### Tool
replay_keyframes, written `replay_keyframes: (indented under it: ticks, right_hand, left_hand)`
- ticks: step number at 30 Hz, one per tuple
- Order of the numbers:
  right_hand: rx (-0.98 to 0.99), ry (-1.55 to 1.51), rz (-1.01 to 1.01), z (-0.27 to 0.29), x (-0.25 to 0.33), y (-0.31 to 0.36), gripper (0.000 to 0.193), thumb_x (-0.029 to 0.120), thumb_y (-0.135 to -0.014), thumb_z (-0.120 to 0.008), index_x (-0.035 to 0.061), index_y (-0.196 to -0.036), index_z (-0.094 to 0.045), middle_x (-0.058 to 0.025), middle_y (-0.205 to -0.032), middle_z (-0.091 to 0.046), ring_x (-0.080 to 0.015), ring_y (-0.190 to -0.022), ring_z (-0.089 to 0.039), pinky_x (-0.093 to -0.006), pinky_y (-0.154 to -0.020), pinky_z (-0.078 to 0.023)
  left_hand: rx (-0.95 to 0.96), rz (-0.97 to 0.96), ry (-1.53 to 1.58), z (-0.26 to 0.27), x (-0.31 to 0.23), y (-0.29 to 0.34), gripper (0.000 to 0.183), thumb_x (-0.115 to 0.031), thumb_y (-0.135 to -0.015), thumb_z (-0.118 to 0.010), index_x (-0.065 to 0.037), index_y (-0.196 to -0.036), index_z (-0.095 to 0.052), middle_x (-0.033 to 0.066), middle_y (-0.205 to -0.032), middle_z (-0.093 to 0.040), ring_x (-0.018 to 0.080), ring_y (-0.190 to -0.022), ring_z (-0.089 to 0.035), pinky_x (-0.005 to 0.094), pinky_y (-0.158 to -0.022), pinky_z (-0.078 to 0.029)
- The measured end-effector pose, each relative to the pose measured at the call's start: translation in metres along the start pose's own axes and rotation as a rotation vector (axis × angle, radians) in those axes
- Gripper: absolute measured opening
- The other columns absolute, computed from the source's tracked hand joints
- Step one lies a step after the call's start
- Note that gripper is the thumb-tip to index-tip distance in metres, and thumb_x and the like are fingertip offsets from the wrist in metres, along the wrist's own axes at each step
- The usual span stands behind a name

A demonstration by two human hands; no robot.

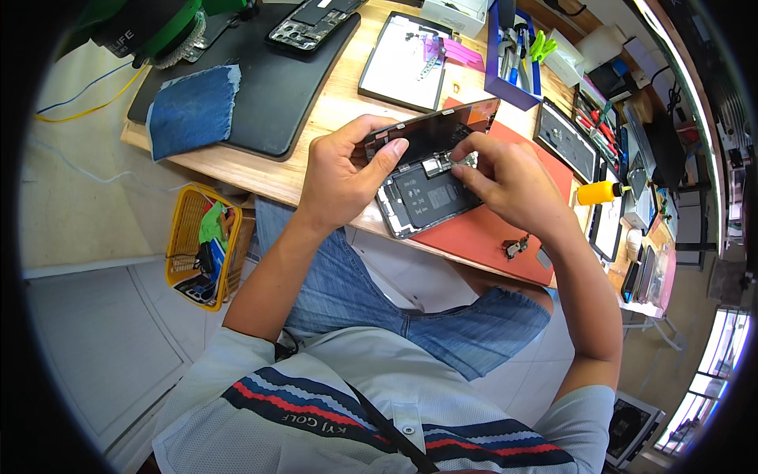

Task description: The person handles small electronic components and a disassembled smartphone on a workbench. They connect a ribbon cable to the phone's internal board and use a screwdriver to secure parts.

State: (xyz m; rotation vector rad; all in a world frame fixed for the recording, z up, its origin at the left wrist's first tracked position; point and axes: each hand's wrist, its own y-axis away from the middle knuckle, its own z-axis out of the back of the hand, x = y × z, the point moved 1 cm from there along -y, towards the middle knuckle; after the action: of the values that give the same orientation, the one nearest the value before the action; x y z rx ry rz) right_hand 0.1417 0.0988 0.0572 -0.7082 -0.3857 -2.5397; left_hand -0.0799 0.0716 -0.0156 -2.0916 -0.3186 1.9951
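Note:
An opened smartphone (430, 201) is tilted over the orange-red mat (545, 182), its black battery and circuit board exposed. Its dark screen (430, 133) stands raised at an angle along the far side. My left hand (335, 178) grips the phone's left end, with the thumb against the screen's inner face. Over the board, my right hand (517, 178) has thumb and forefinger pinched together; what lies between the fingertips, if anything, is too small to make out. A small metal phone part (515, 247) rests on the mat below my right wrist.
A black pad (272, 87) carries a blue cloth (193, 110) and another opened phone (314, 22). Behind the mat stand a white-topped tray (399, 67) and a blue tool box (505, 83). A yellow bottle (600, 193) lies right; a yellow basket (185, 229) sits below left.

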Motion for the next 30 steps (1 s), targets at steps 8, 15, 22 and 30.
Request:
replay_keyframes:
  ticks: [8, 15, 22, 30]
  right_hand:
    - [0.250, -0.732, -0.430, 0.008, 0.016, 0.016, 0.054, 0.012, -0.089, -0.060, -0.0065, -0.139, -0.051, 0.0035, -0.056, -0.044, -0.0041, -0.044, -0.038, -0.0231, -0.038, -0.028]
    - [0.274, -0.769, -0.440, 0.013, 0.023, 0.015, 0.060, 0.011, -0.087, -0.060, -0.0114, -0.141, -0.044, -0.0013, -0.054, -0.048, -0.0073, -0.036, -0.043, -0.0234, -0.036, -0.034]
    - [0.362, -0.753, -0.442, 0.010, 0.032, 0.021, 0.071, 0.011, -0.088, -0.058, -0.0111, -0.149, -0.030, -0.0039, -0.055, -0.055, -0.0124, -0.039, -0.054, -0.0255, -0.037, -0.043]
    - [0.278, -1.110, -0.504, 0.005, 0.006, 0.021, 0.059, 0.015, -0.089, -0.059, -0.0073, -0.139, -0.037, -0.0052, -0.060, -0.057, -0.0164, -0.041, -0.059, -0.0263, -0.034, -0.045]
  left_hand:
    - [-0.017, -0.041, -0.028, -0.002, -0.001, 0.001, 0.015, -0.004, -0.091, -0.069, 0.003, -0.103, -0.067, 0.0032, -0.079, -0.069, 0.0045, -0.071, -0.062, 0.0212, -0.061, -0.050]
    - [-0.001, -0.044, -0.066, -0.002, -0.004, 0.002, 0.014, -0.004, -0.091, -0.069, 0.004, -0.103, -0.067, 0.0042, -0.079, -0.069, 0.0048, -0.071, -0.062, 0.0217, -0.061, -0.051]
    - [0.005, -0.128, -0.187, -0.001, -0.006, 0.003, 0.015, -0.005, -0.089, -0.071, 0.002, -0.102, -0.067, 0.0074, -0.077, -0.070, 0.0068, -0.069, -0.065, 0.0233, -0.058, -0.051]
    - [-0.006, -0.179, -0.233, -0.004, -0.008, 0.005, 0.015, -0.005, -0.090, -0.071, 0.002, -0.103, -0.068, 0.0089, -0.079, -0.071, 0.0085, -0.070, -0.066, 0.0245, -0.059, -0.053]
